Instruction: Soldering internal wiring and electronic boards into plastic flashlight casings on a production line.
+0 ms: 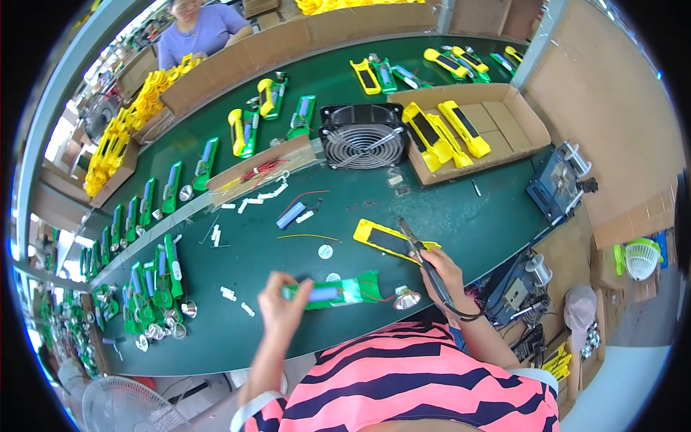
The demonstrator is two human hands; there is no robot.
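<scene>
My left hand (279,306) is closed on one end of a green plastic flashlight shell (369,281) above the table's near side. A blue cylindrical battery (326,294) lies in that shell. From the shell's right end a thin red wire runs to a round silver reflector (407,299). My right hand (448,275) grips a soldering iron (435,277), its tip pointing away from me and its cable trailing off to the right. Next to the iron is a yellow shell with a dark panel (381,239), partly covered by the iron and my fingers.
Loose blue battery (291,215), wires and small white pieces lie ahead. A black fan (363,140) stands beside a cardboard box (515,147) holding yellow shells. A blue soldering station (554,189) is at right, green assemblies (155,284) at left. Another person (198,32) sits across.
</scene>
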